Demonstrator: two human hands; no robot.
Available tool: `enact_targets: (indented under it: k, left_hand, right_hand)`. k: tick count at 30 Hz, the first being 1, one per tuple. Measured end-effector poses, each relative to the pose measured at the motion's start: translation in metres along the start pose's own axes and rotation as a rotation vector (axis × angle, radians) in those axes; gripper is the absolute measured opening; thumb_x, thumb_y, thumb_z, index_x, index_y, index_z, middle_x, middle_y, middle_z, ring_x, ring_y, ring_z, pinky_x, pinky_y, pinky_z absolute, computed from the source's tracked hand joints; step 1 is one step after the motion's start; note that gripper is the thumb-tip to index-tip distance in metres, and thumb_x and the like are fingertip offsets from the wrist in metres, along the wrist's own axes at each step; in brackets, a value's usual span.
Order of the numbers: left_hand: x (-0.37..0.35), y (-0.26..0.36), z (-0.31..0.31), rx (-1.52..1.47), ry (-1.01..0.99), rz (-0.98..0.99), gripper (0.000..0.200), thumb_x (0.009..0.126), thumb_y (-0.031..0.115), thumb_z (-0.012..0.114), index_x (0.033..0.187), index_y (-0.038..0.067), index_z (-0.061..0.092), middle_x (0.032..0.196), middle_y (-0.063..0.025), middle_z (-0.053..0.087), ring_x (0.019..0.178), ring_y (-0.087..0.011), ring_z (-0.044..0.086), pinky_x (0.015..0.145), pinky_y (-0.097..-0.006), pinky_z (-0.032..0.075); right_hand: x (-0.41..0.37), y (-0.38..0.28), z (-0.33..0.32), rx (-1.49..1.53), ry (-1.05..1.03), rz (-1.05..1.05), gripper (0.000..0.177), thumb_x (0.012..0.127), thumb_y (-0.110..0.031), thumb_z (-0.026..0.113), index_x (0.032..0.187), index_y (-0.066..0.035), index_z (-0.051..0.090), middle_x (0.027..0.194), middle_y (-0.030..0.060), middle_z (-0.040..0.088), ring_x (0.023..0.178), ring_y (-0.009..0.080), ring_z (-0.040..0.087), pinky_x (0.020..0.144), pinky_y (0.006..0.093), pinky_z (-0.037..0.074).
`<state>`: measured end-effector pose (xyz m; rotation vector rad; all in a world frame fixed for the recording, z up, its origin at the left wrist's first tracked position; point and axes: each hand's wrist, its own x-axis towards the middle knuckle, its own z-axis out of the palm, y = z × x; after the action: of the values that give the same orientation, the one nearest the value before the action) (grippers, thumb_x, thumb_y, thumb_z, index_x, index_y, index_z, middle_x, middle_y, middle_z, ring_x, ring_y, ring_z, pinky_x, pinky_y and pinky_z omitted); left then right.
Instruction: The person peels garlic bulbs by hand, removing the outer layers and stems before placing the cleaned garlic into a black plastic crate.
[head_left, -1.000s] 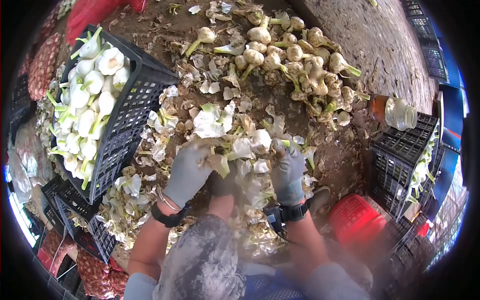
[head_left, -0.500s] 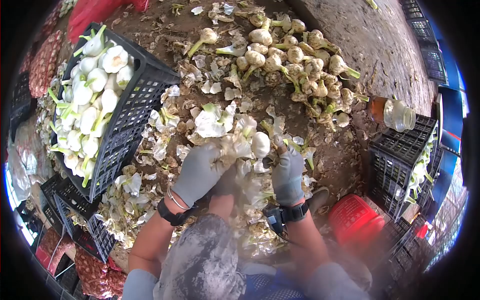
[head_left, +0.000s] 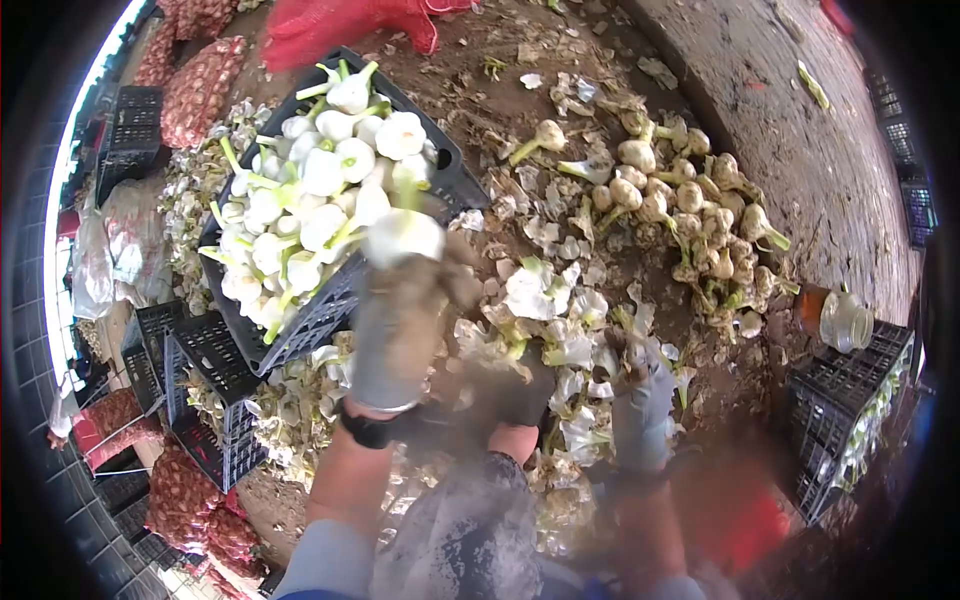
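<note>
My left hand (head_left: 398,335), gloved in grey and smeared by motion, is closed on a white garlic bulb (head_left: 405,238) at the near right edge of a black crate (head_left: 310,335). Peeled white garlic bulbs (head_left: 322,172) with green stems fill that crate. Over the skins on the ground, my right hand (head_left: 642,410), also gloved, has its fingers curled around something dark and too blurred to name. Beyond it, at the upper right, lies a pile of unpeeled garlic (head_left: 690,198).
A jar (head_left: 845,322) is by a black crate (head_left: 850,400) at the right. A blurred red bucket (head_left: 735,510) stands lower right. Loose skins (head_left: 540,290) cover the middle ground. Red net sacks (head_left: 200,92) and more crates (head_left: 210,360) are at the left.
My left hand has moved up and left to the crate with a bulb. The view has shifted, so the crate and pile appear further right. The right hand stays over the skins.
</note>
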<state>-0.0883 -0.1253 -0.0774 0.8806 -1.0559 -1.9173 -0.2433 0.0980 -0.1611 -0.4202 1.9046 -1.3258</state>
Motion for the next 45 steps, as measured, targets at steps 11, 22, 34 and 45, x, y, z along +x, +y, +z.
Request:
enact_targets:
  k: [11,22,34,45]
  left_hand:
    - [0.056,0.065,-0.056,1.577,0.586,0.687,0.055,0.087,0.021,0.074,0.132,-0.003,0.052,0.125,-0.0202,0.058,0.117,-0.0337,0.054,0.103,-0.0414,0.040]
    - [-0.033,-0.097,0.039,0.304,-0.436,-0.530,0.030,0.096,0.020,0.067,0.115,-0.003,0.061,0.103,-0.0034,0.068,0.092,-0.0077,0.061,0.082,-0.0258,0.051]
    - [-0.019,-0.100,0.046,0.982,-0.413,0.222,0.010,0.078,0.011,0.066,0.087,0.006,0.066,0.077,-0.0137,0.064,0.069,-0.0355,0.063,0.061,-0.0446,0.050]
    - [0.106,-0.128,0.038,1.404,-0.322,0.466,0.033,0.085,0.023,0.072,0.113,0.008,0.065,0.118,-0.0173,0.063,0.103,-0.0376,0.062,0.085,-0.0453,0.052]
  right_hand:
    - [0.003,0.012,0.008,0.293,-0.044,0.165,0.039,0.100,-0.026,0.057,0.127,0.002,0.062,0.118,0.0084,0.068,0.103,0.0134,0.061,0.089,0.0267,0.048]
    - [0.016,-0.017,0.036,0.407,-0.094,0.086,0.055,0.103,-0.036,0.052,0.138,0.007,0.049,0.126,0.0124,0.062,0.116,0.0216,0.058,0.102,0.0344,0.044]
    - [0.020,-0.012,0.047,0.799,-0.289,0.272,0.059,0.106,-0.042,0.040,0.144,0.004,0.043,0.136,0.0156,0.056,0.122,0.0226,0.055,0.106,0.0334,0.041]
    - [0.058,-0.010,-0.014,0.853,0.035,0.267,0.031,0.101,-0.009,0.051,0.130,0.002,0.056,0.081,0.0035,0.058,0.068,0.0131,0.051,0.072,0.0291,0.049]
